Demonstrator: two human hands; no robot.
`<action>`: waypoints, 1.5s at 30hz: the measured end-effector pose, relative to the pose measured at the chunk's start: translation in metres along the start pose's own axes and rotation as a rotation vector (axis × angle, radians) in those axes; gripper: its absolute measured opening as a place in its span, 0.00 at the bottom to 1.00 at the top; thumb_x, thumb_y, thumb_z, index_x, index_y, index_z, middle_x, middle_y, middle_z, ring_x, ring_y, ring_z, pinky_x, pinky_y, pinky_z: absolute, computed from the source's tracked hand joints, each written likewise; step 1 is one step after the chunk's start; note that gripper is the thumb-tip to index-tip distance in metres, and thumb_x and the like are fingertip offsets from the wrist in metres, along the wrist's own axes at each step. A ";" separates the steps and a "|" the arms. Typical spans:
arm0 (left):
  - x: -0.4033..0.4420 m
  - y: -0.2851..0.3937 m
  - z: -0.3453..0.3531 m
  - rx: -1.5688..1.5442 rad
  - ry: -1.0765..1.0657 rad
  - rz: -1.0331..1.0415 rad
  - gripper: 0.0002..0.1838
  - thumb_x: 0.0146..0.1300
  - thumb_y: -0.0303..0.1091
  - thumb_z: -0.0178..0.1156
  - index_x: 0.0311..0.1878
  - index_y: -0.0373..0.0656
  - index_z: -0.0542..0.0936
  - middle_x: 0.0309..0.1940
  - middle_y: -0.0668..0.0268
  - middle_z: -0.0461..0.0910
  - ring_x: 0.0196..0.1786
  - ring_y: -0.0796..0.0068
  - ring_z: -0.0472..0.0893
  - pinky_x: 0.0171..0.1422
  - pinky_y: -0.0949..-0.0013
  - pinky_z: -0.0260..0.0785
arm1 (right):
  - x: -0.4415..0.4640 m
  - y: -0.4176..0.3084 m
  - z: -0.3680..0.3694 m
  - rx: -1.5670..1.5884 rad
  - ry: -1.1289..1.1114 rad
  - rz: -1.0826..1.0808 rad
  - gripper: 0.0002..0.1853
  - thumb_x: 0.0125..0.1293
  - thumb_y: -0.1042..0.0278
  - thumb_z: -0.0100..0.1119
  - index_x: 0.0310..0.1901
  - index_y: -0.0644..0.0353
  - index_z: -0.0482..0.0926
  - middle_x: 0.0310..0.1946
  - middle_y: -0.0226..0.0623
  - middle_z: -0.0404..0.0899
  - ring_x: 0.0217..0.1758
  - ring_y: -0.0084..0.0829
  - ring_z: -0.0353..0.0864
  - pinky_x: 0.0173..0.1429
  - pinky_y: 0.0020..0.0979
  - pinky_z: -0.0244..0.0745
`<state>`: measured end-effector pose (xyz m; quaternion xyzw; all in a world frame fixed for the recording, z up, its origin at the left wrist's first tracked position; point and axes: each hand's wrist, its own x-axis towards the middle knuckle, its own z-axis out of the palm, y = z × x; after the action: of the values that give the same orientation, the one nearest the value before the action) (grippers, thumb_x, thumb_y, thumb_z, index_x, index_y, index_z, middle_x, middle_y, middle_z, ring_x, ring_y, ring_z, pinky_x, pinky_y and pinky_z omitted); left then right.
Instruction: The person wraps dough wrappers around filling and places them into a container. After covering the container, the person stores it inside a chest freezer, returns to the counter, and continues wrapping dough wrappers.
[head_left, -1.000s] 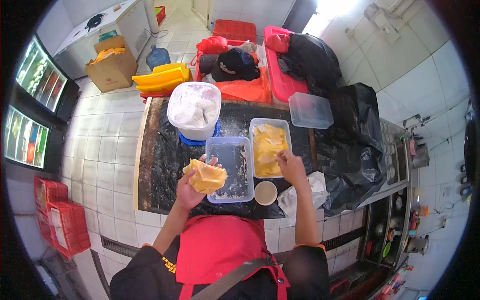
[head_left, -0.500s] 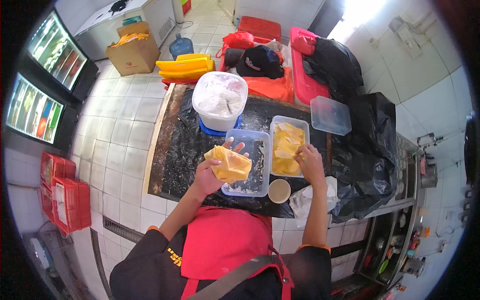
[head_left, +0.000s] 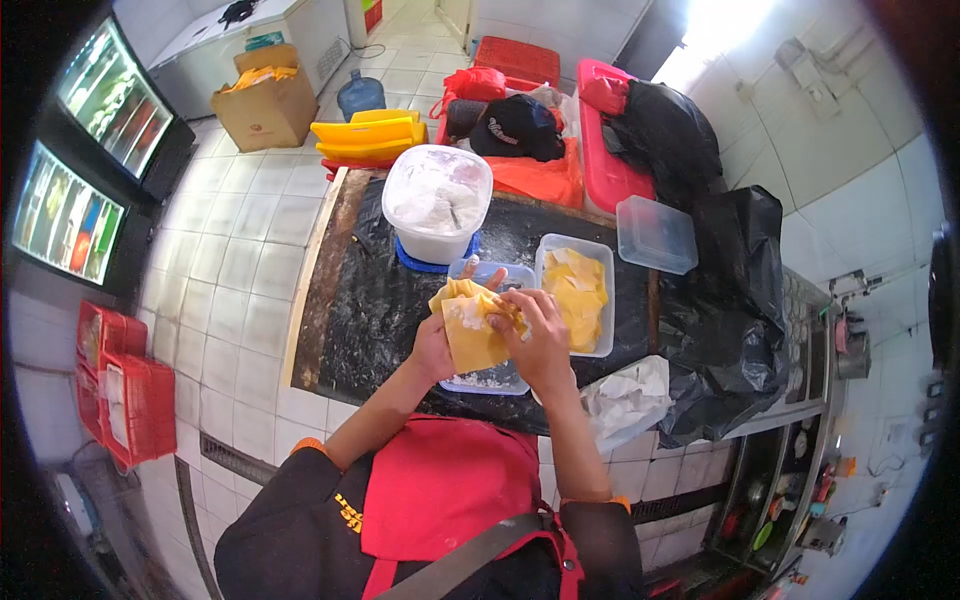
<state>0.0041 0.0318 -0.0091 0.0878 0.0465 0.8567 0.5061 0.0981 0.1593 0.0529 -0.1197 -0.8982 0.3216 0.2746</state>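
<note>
A stack of square yellow dough wrappers rests in my left hand, whose fingers reach up behind it. White flour dusts the top wrapper. My right hand has its fingers pinched at the right side of the stack, gripping a wrapper's edge. Below both hands stands a clear plastic container with flour traces, mostly covered by them. To its right, another clear container holds loosely piled yellow wrappers. My right forearm hides most of the small round cup.
A white tub of flour stands on a blue lid behind my hands. A clear lid, black plastic sheeting and a crumpled white bag lie to the right. Red and yellow crates stand beyond the table.
My right hand has moved left from the wrapper container to the stack in my left hand. The stack is now tilted, with a floured wrapper face showing.
</note>
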 end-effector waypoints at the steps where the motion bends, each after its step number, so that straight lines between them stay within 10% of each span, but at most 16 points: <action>1: -0.002 -0.001 0.000 0.038 0.007 0.032 0.28 0.79 0.41 0.40 0.79 0.64 0.53 0.80 0.59 0.50 0.77 0.55 0.61 0.77 0.46 0.58 | -0.002 -0.003 0.002 0.001 -0.011 -0.005 0.13 0.58 0.68 0.72 0.44 0.59 0.83 0.41 0.40 0.80 0.46 0.42 0.80 0.50 0.41 0.76; 12: -0.010 0.006 0.008 -0.118 -0.016 -0.010 0.41 0.70 0.69 0.44 0.79 0.58 0.53 0.77 0.55 0.58 0.74 0.50 0.65 0.76 0.42 0.59 | -0.004 -0.002 0.005 0.071 -0.140 -0.166 0.10 0.58 0.70 0.71 0.40 0.61 0.81 0.36 0.36 0.81 0.40 0.37 0.81 0.48 0.38 0.75; 17: -0.040 0.004 -0.012 0.335 0.203 -0.084 0.35 0.71 0.54 0.53 0.77 0.52 0.57 0.75 0.54 0.61 0.73 0.48 0.67 0.75 0.39 0.59 | 0.019 0.044 0.004 0.272 -0.213 0.163 0.08 0.64 0.70 0.66 0.42 0.64 0.83 0.35 0.43 0.84 0.39 0.34 0.85 0.45 0.33 0.79; 24: -0.060 0.029 -0.008 0.135 0.283 0.063 0.33 0.70 0.43 0.55 0.76 0.56 0.57 0.74 0.51 0.61 0.73 0.41 0.65 0.74 0.36 0.60 | 0.036 0.218 -0.018 -0.414 -0.383 0.592 0.13 0.68 0.63 0.57 0.47 0.60 0.85 0.46 0.52 0.84 0.50 0.51 0.84 0.55 0.47 0.78; 45: -0.052 0.044 -0.012 0.150 0.320 0.155 0.34 0.69 0.42 0.56 0.76 0.55 0.56 0.74 0.49 0.60 0.74 0.43 0.64 0.75 0.38 0.60 | 0.055 0.229 -0.031 -0.455 -0.593 0.514 0.16 0.60 0.58 0.65 0.45 0.60 0.82 0.48 0.52 0.83 0.54 0.53 0.81 0.60 0.47 0.76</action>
<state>-0.0115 -0.0347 -0.0189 -0.0088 0.1829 0.8903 0.4169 0.0788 0.3713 -0.0515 -0.2988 -0.9271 0.1943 -0.1163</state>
